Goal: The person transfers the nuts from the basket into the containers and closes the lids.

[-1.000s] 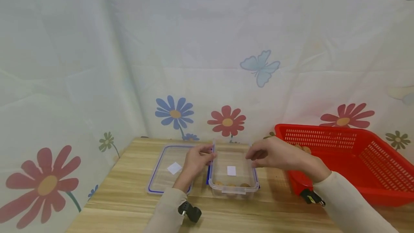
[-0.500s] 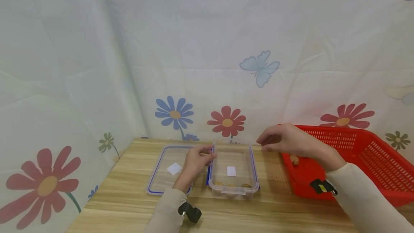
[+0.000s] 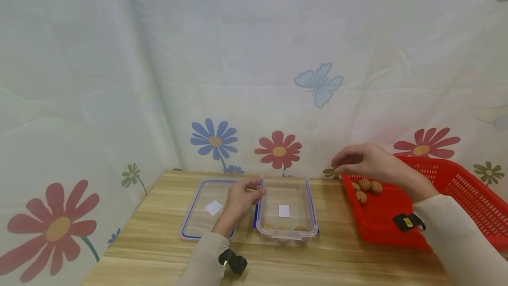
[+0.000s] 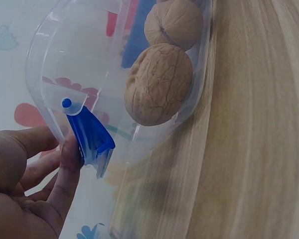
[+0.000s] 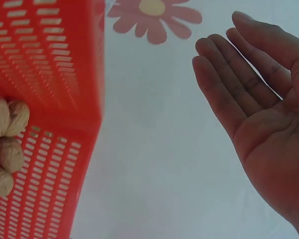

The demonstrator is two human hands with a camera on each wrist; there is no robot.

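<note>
Right hand (image 3: 367,162) moving from clear box (image 3: 286,208) to red basket (image 3: 456,189), hovering open, empty over walnuts (image 3: 367,187); left hand (image 3: 238,200) pinching box's blue latch (image 4: 92,139), steadying box on desk (image 3: 317,259).

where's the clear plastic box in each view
Head: the clear box sits centre on the table, left hand at its left rim.
Left wrist: box fills the upper left, walnuts inside.
Right wrist: not in view.
Shared landmark: the box's blue clip.
</note>
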